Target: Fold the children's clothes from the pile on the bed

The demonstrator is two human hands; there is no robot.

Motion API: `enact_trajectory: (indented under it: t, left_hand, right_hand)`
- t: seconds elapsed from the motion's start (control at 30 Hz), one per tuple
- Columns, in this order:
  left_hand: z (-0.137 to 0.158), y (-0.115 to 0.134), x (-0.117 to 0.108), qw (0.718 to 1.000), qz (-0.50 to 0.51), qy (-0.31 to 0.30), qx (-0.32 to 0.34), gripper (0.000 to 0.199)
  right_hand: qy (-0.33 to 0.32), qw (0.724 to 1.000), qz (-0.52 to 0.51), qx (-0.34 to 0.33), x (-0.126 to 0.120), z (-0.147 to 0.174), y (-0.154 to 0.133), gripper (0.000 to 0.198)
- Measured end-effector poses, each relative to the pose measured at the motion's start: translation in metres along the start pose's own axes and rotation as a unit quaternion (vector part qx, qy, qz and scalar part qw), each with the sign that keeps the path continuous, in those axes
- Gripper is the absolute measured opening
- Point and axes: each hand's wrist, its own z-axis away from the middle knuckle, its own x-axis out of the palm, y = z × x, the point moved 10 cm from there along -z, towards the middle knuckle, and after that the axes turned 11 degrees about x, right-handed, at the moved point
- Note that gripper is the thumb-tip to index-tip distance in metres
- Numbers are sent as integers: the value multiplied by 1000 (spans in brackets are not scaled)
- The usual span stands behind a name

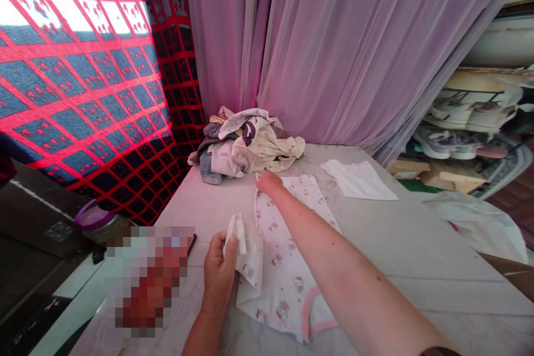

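Note:
A white child's shirt (286,267) with a small cat-face print and pink trim lies spread on the table, its pink-edged opening towards me. My left hand (219,264) is closed on a folded-up part of the shirt at its left side, thumb on top, and lifts that part off the table. Farther away, my right hand (269,182) pinches the shirt's far left corner. My right forearm crosses above the garment and hides some of its right side.
A heap of mixed clothes (254,147) sits at the back of the table (417,245). Right of it lies a folded white cloth (361,179). A blurred-out reddish item (152,283) is at the left edge. Purple curtains (334,50) hang behind; shoes (450,142) stand on a rack at right.

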Motion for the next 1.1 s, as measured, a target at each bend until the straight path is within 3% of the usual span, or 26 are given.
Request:
enact_trajectory:
  t: [0.1, 0.2, 0.53, 0.87, 1.1]
  left_hand:
    - [14, -5, 28, 975, 189, -42, -106, 42]
    - [32, 5, 55, 946, 273, -85, -156, 43]
    - [70, 48, 142, 904, 320, -184, -215, 53]
    - [103, 28, 197, 864, 391, -148, -281, 47]
    - [111, 18, 218, 870, 359, -142, -307, 50]
  right_hand:
    - [-27, 999, -11, -12, -11, -3, 15, 16]
    - [-37, 998, -37, -28, -23, -4, 33, 14]
    - [-21, 995, -95, -28, -34, -6, 78, 19]
    - [-16, 989, -147, -6, -30, -11, 118, 14]
    - [-73, 971, -229, 12, -37, -4, 150, 23]
